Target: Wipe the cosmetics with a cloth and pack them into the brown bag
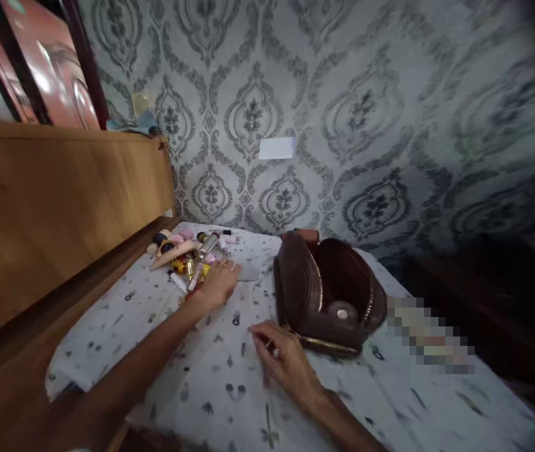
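Observation:
My left hand (220,284) rests at the right edge of a pile of small bottles and cosmetics (189,267); a flat greyish item (248,272) lies by its fingertips. Whether its fingers hold anything is hidden. My right hand (281,351) hovers over the patterned cloth (220,383), its fingers curled with the thumb apart and nothing seen between them. Just beyond it, a dark brown bag (293,282) stands with its zipped top gaping. Inside the bag a small round pale object (341,313) shows.
A wooden panel (70,207) borders the left side. Behind the table rises a patterned wall (258,81) with a white rectangle (277,148) on it. A brown item (308,236) sits behind the bag. Something pixelated (430,336) lies to the right.

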{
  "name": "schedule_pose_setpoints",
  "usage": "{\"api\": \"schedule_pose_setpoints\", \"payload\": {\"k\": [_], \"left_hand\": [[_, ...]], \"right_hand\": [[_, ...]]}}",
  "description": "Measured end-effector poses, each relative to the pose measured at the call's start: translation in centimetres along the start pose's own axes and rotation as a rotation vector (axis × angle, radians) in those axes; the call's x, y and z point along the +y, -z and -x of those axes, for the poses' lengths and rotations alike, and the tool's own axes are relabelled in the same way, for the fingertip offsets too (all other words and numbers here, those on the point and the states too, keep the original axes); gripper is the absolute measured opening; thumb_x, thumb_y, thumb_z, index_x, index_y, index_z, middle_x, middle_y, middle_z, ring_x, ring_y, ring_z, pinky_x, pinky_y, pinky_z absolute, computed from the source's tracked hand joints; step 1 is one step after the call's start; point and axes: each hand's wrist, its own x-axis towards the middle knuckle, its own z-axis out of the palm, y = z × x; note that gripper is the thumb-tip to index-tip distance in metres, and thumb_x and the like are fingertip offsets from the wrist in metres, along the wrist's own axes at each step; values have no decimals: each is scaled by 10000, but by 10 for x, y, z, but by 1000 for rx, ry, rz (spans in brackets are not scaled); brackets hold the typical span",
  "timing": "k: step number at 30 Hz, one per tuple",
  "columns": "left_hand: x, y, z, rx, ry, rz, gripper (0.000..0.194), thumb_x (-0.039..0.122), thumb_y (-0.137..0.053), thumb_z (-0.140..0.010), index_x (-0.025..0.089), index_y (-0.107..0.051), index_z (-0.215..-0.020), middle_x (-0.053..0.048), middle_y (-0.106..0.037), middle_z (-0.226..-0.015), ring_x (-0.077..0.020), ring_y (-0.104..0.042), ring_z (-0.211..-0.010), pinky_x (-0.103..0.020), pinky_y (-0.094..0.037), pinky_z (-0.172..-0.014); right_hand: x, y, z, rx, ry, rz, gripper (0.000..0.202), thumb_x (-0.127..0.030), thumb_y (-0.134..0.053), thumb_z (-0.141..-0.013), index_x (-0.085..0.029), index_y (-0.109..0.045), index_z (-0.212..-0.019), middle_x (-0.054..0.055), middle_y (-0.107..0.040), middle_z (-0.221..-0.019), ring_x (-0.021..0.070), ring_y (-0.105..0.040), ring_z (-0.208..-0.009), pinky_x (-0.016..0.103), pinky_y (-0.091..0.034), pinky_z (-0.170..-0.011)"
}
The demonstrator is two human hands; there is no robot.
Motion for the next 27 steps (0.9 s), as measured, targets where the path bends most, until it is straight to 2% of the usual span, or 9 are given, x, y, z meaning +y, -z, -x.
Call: {"api": "schedule_pose_setpoints", "payload": {"k": [3, 6, 8, 11, 15, 18, 20, 23, 27], "left_hand": [[16, -13, -22, -13, -33, 11, 366, 123, -387, -944, 167, -515, -1284, -154, -591, -1259, -281, -507, -1213, -445, -400, -980], [24, -23, -35, -29, -52, 30, 281, 144, -409, -947, 171, -577, -1169, -134, -631, -1174, -268, -546, -1146, -428, -424, -943], [25, -25, -36, -25, -56, 45, 237, 144, -410, -948, 167, -598, -1090, -121, -651, -1102, -258, -567, -1088, -419, -432, -926], [19, -16, -33, 14, -34, 62, 243, 98, -415, -931, 175, -583, -1088, -100, -648, -1110, -239, -558, -1090, -408, -407, -971], [-12, 7, -33, 91, 137, 66, 291, 73, -470, -894, 151, -544, -1165, -130, -605, -1201, -260, -515, -1170, -432, -384, -1017], [-55, 22, -36, 125, 333, 73, 282, 144, -486, -932, 127, -543, -1208, -151, -580, -1250, -284, -501, -1219, -494, -393, -1033], [-84, 26, -33, 98, 430, 102, 307, 275, -554, -939, 152, -563, -1220, -112, -594, -1244, -267, -565, -1153, -507, -460, -979], [-116, 24, -17, 22, 460, 184, 362, 367, -603, -918, 171, -582, -1222, -92, -614, -1228, -229, -629, -1042, -458, -539, -881], [-127, 17, 13, 23, 398, 316, 314, 342, -597, -918, 168, -602, -1180, -92, -627, -1204, -241, -612, -1078, -482, -503, -932]], "right_hand": [[6, -12, 1, 17, -46, -15, 222, -230, -467, -887, -178, -684, -887, 49, -677, -774, 169, -613, -664, 255, -457, -612], [16, -20, 4, 27, -110, -33, 224, -254, -472, -892, -174, -681, -879, 48, -669, -745, 182, -614, -674, 260, -455, -606], [23, -22, 7, 24, -153, -48, 230, -280, -477, -895, -174, -680, -880, 45, -666, -726, 185, -611, -655, 264, -453, -593], [28, -21, 9, 8, -181, -57, 245, -309, -478, -901, -175, -682, -898, 42, -669, -718, 187, -614, -636, 268, -458, -589], [23, -20, 9, -15, -130, -10, 233, -293, -482, -904, -183, -688, -893, 52, -697, -770, 197, -649, -699, 276, -472, -644], [20, -19, 8, -33, -100, 11, 236, -280, -471, -912, -183, -686, -907, 57, -708, -795, 200, -663, -724, 283, -479, -677], [20, -19, 8, -43, -93, 21, 243, -280, -463, -919, -184, -685, -904, 58, -709, -797, 200, -665, -728, 284, -479, -680], [22, -20, 9, -52, -95, 39, 252, -281, -452, -926, -185, -684, -909, 56, -705, -792, 198, -659, -719, 283, -473, -668], [24, -20, 9, -63, -81, 39, 246, -272, -449, -926, -182, -678, -912, 59, -708, -815, 198, -664, -742, 285, -474, -686]]}}
